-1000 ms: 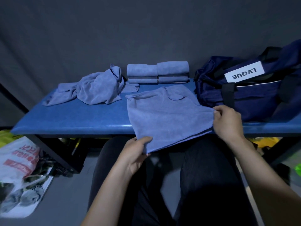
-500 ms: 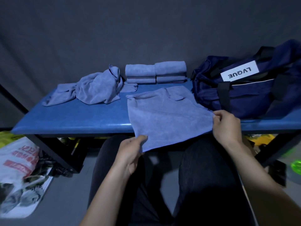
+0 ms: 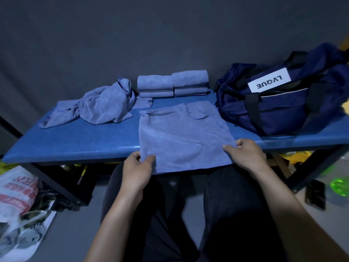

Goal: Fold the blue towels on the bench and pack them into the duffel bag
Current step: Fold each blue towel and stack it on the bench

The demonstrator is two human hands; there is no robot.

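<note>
One flat towel point(image 3: 181, 135), perhaps four folded towels point(image 3: 172, 84), one duffel bag point(image 3: 279, 108)

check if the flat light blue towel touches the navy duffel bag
Cannot tell. In the head view the flat light blue towel runs right up to the navy duffel bag; no plain gap or contact.

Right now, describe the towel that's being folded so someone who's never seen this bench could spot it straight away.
Find the long blue bench with the navy duffel bag at its right end. The towel being folded lies just left of the bag, its near edge hanging over the front. Unlike the crumpled towel heap and folded stacks, it's spread flat, both hands pinching its near corners.
</note>
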